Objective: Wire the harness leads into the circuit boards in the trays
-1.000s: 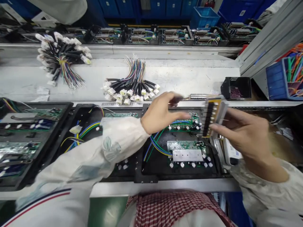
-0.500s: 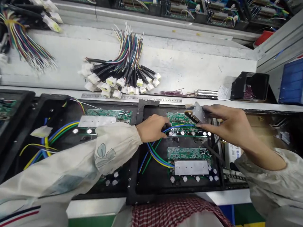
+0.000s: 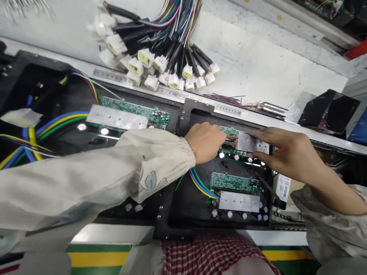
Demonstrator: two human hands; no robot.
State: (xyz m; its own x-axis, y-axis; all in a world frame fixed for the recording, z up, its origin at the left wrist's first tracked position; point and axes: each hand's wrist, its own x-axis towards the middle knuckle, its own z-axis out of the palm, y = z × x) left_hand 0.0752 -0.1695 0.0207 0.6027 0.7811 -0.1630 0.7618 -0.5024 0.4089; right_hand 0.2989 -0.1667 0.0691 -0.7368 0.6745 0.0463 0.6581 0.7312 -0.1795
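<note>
My right hand [image 3: 286, 152] holds a flat metal heat-sink block [image 3: 250, 143] by its near and far edges, lying on the upper green circuit board [image 3: 229, 131] in the black tray [image 3: 186, 214]. My left hand [image 3: 205, 141] is curled, fingers pressed at the block's left end on the same board, above the blue, yellow and green wires [image 3: 199, 181]. What its fingertips grip is hidden. A second green board with its own metal plate [image 3: 239, 200] lies nearer me in the tray.
A bundle of wire harnesses with white connectors [image 3: 163, 65] lies on the white bench beyond a steel ruler [image 3: 172, 93]. Another tray on the left holds a board with a metal plate [image 3: 116, 118] and coloured cables. A black box [image 3: 329, 110] stands at the right.
My right hand has lowered the metal block from tilted in the air onto the upper board. The left hand slid right to its left end. The view has dipped closer.
</note>
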